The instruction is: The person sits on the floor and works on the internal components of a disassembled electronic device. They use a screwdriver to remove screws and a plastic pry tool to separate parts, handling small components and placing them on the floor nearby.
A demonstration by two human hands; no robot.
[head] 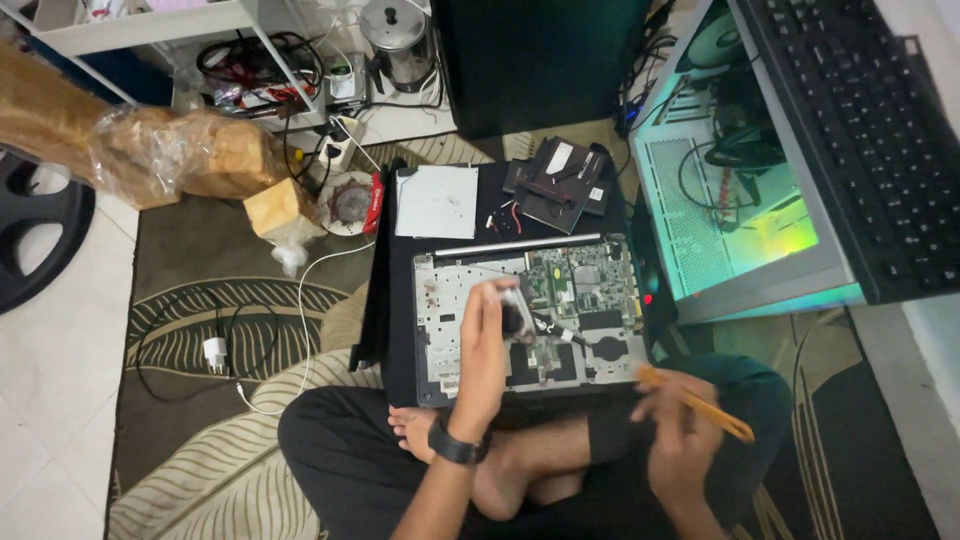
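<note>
- left hand (487, 345) closed round small black fan (517, 318), lifted just above opened laptop (470, 300)
- right hand (675, 420) grips orange tool (695, 403), long axis angled lower-right, near laptop's right edge
- left nearer

Bare forearms, no sleeves in view. Black wristwatch (457, 447) with dark band strapped round left wrist. Left hand (487, 330) bare, no rings or glove seen. Right hand (678, 425) bare likewise, wrist plain. Black trousers (340, 450) on legs, cloth loose and unpatterned. Bare foot (425, 432), no sock or shoe.
</note>
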